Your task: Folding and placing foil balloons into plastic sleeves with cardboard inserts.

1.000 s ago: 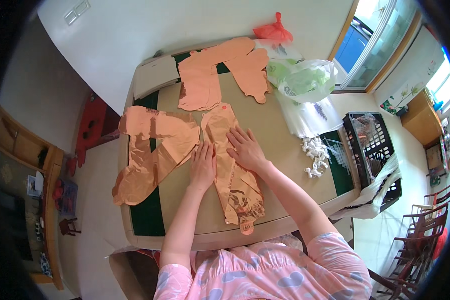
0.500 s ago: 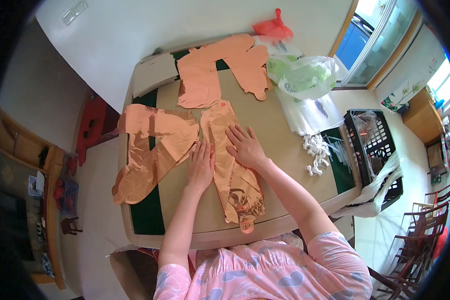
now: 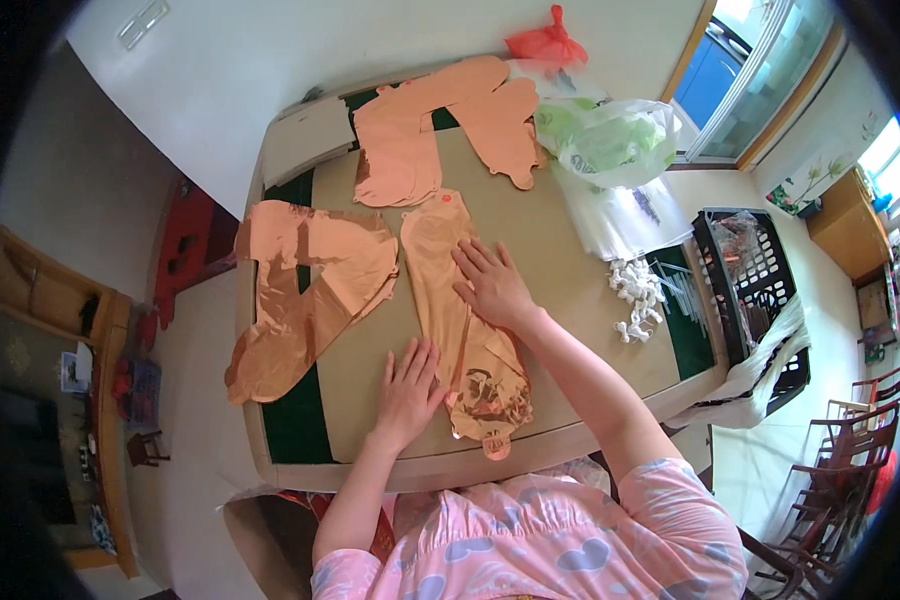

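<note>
A flat, copper-coloured foil balloon (image 3: 440, 250) lies lengthwise on the table in front of me, creased and crinkled toward its near end. My right hand (image 3: 494, 287) rests flat on its middle with the fingers spread. Beside its lower left edge lies my left hand (image 3: 408, 392), palm down, fingers stretched, its thumb side at the foil. To the left is another flat foil balloon (image 3: 315, 290) in the same copper colour, with an angular outline. A stack of copper foil balloons (image 3: 400, 150) lies at the far side, just beyond the middle one.
On the right are clear plastic bags (image 3: 625, 225), a green-and-white plastic bag (image 3: 610, 145), small white bundles (image 3: 635, 295) and thin clear tubes (image 3: 682, 292). A black crate (image 3: 760, 265) adjoins the table's right edge. A grey-white stack (image 3: 308, 140) sits far left; a red bag (image 3: 548, 42) lies at the back.
My left hand has slid down along the balloon's left edge, toward me. My right hand stays nearly in place on the foil, and the balloon's near end looks more spread out.
</note>
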Demonstrator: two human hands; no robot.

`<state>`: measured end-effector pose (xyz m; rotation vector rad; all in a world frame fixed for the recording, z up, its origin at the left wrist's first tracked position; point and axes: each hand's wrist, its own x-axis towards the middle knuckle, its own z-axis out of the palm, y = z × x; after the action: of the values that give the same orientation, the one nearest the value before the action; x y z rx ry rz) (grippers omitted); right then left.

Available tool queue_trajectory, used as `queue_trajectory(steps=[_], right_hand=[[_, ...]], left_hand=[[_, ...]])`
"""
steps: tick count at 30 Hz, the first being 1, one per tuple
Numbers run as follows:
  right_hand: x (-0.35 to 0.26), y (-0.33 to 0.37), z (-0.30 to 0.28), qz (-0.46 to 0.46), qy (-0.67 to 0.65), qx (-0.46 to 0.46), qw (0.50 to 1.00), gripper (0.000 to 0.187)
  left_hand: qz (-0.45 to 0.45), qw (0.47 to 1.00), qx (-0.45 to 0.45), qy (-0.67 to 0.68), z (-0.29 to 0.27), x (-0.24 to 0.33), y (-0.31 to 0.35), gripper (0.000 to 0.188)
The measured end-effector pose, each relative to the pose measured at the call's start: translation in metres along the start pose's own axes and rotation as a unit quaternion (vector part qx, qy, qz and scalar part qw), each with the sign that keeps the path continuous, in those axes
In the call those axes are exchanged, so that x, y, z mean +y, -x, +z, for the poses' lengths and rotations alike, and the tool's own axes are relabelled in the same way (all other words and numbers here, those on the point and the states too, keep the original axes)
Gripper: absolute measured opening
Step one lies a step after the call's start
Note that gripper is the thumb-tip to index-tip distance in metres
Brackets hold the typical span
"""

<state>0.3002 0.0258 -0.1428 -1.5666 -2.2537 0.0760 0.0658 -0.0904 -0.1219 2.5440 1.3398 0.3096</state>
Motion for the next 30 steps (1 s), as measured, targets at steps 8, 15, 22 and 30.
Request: queue_trajectory(steps=[8, 15, 22, 30], right_hand=[[-0.001, -0.001, 0.001, -0.004, 0.005, 0.001, 1.0, 0.058], [-0.004, 0.0, -0.002, -0.008, -0.002, 0.015, 1.0, 0.057], [-0.007, 0.0, -0.009, -0.012, -0.011, 0.019, 1.0, 0.051], [-0.003, -0.001, -0.007, -0.006, -0.021, 0.009, 1.0, 0.051]], left_hand=[[-0.062, 0.988, 0.1, 0.096, 0.002, -0.005, -0.035, 0.055], [-0.083, 0.991, 0.099, -0.033, 0.017, -0.023, -0.084, 0.062], [-0.071, 0.994, 0.078, -0.027, 0.013, -0.027, -0.074, 0.069], [-0.061, 0.996, -0.07, -0.008, -0.014, -0.013, -0.027, 0.105]])
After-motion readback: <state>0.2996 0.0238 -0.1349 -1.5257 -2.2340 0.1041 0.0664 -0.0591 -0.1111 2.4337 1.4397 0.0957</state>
